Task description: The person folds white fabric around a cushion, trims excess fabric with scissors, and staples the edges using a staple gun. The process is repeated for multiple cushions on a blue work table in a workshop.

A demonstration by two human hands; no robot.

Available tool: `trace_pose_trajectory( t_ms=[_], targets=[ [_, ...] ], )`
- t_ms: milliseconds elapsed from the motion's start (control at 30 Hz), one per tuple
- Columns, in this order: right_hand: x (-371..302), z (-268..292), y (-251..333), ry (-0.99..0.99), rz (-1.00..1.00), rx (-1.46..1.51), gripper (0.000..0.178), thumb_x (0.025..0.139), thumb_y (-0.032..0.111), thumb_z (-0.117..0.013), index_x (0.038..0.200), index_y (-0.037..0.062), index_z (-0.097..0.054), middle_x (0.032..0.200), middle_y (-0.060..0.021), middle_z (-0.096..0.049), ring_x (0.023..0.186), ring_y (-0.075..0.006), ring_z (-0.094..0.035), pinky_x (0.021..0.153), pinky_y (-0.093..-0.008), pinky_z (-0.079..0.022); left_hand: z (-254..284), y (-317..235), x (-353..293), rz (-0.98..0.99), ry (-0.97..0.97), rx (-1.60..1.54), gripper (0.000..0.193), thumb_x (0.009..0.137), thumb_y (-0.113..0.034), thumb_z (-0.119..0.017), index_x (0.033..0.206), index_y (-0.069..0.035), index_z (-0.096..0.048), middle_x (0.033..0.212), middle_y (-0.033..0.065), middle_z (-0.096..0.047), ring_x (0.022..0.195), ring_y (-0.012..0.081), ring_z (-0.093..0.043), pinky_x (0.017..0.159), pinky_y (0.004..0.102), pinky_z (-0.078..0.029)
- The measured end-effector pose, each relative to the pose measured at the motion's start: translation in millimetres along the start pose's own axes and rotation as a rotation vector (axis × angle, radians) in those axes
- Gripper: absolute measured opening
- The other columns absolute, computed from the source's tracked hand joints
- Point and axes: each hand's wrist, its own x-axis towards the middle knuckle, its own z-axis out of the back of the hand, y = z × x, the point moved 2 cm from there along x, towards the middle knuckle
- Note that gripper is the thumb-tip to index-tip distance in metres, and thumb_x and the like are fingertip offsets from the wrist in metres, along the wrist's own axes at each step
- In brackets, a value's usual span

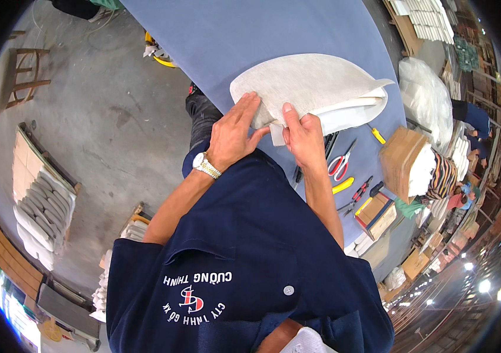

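A rounded panel with an off-white fabric cover (303,82) lies on the blue-grey table (333,29). Along its right side the cover lifts away, and a smooth white layer (350,117) shows beneath. My left hand (233,135) rests on the panel's near left edge, fingers stretched out over the fabric and thumb apart from them. At the near edge my right hand (304,138) is closed, pinching the cover between thumb and fingers. A small white flap (277,135) hangs down between the two hands.
Right of my right forearm lie red-handled scissors (339,167), a yellow-handled tool (343,185), pliers (363,188) and a yellow screwdriver (378,136). A small wooden box (375,215) and a cardboard box (405,165) stand beyond. Stacked cushions (44,206) sit at the left.
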Motion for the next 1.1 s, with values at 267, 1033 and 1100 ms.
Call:
trace_pose_trajectory(
  t_ms=[267, 1033, 1100],
  targets=[
    [0, 2, 11, -0.045, 0.138, -0.040, 0.057, 0.105, 0.036, -0.064, 0.058, 0.0068, -0.054, 0.048, 0.0001, -0.048, 0.044, -0.0068, -0.042, 0.041, -0.0281, -0.031, 3, -9, 11, 0.017, -0.039, 0.062, 0.069, 0.082, -0.026, -0.084, 0.143, -0.007, -0.059, 0.146, 0.0116, -0.061, 0.130, 0.0295, -0.063, 0.098, 0.0389, -0.058],
    [29, 0, 21, -0.135, 0.315, -0.236, 0.057, 0.104, 0.038, -0.062, 0.063, -0.0008, -0.057, 0.051, -0.0120, -0.057, 0.047, -0.0185, -0.056, 0.049, -0.0379, -0.044, 21, -16, 48, 0.024, -0.082, -0.005, 0.040, 0.091, -0.017, -0.078, 0.131, -0.013, -0.072, 0.138, 0.0075, -0.069, 0.120, 0.0296, -0.069, 0.091, 0.0360, -0.060],
    [31, -5, 17, -0.154, 0.319, -0.271, 0.056, 0.104, 0.037, -0.062, 0.064, -0.0013, -0.057, 0.052, -0.0144, -0.059, 0.048, -0.0225, -0.059, 0.050, -0.0398, -0.045, 22, -15, 50, 0.042, -0.080, -0.029, 0.039, 0.092, -0.016, -0.078, 0.130, -0.013, -0.072, 0.137, 0.0081, -0.069, 0.119, 0.0289, -0.070, 0.089, 0.0350, -0.061]
  ],
)
